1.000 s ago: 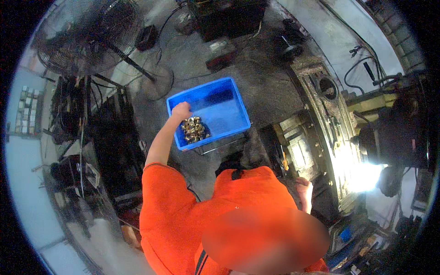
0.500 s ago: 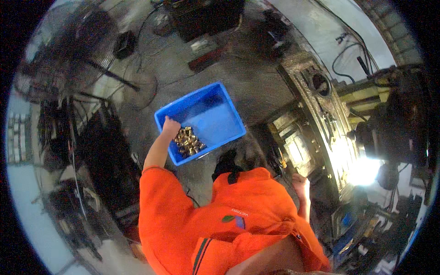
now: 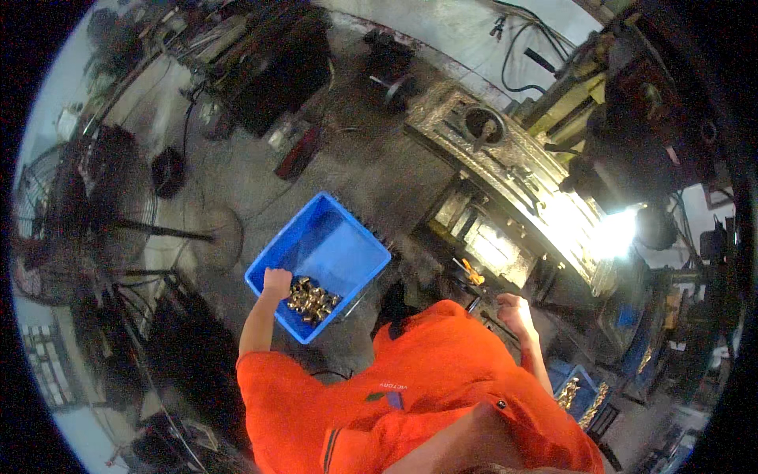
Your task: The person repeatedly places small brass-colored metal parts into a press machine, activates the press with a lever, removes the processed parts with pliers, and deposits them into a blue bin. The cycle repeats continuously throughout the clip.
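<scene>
The left hand (image 3: 276, 282) is curled just inside the near left edge of a blue bin (image 3: 335, 246), its wrist crossing the rim, beside a heap of small brass-coloured metal pieces (image 3: 311, 302) in the bin's near corner; I cannot tell whether the fingers clasp the rim or a piece. The right hand (image 3: 515, 314) is bent with its fingers drawn in near the lower edge of a brightly lit machine (image 3: 505, 178), and what it holds, if anything, cannot be made out. An orange-handled tool (image 3: 471, 272) lies near that hand, to its upper left.
</scene>
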Demonstrator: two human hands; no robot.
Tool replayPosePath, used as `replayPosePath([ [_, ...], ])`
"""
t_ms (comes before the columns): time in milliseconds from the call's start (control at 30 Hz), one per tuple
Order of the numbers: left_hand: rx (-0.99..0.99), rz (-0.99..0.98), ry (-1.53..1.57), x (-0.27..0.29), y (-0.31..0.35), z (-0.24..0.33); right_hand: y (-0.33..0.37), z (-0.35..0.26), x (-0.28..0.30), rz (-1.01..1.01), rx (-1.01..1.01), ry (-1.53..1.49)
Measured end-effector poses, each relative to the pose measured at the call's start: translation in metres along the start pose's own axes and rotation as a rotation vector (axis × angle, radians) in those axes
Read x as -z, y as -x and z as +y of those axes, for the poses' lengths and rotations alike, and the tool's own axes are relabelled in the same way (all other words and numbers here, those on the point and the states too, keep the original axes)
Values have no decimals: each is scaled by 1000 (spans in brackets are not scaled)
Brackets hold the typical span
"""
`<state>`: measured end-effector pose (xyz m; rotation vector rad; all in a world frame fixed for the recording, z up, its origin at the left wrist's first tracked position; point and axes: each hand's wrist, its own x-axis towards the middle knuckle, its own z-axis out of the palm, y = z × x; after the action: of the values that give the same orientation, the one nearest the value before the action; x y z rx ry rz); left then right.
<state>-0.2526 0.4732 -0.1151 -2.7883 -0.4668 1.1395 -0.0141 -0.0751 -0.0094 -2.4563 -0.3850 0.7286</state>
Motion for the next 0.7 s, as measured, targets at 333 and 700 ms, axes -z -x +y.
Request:
replayPosePath([
  [333,-150,441,457,124,-9,93,5,-18,11,-13,71,-213],
  [700,-1357,668,76,249,25,407,-1,16,32,-192,-26,-1333],
])
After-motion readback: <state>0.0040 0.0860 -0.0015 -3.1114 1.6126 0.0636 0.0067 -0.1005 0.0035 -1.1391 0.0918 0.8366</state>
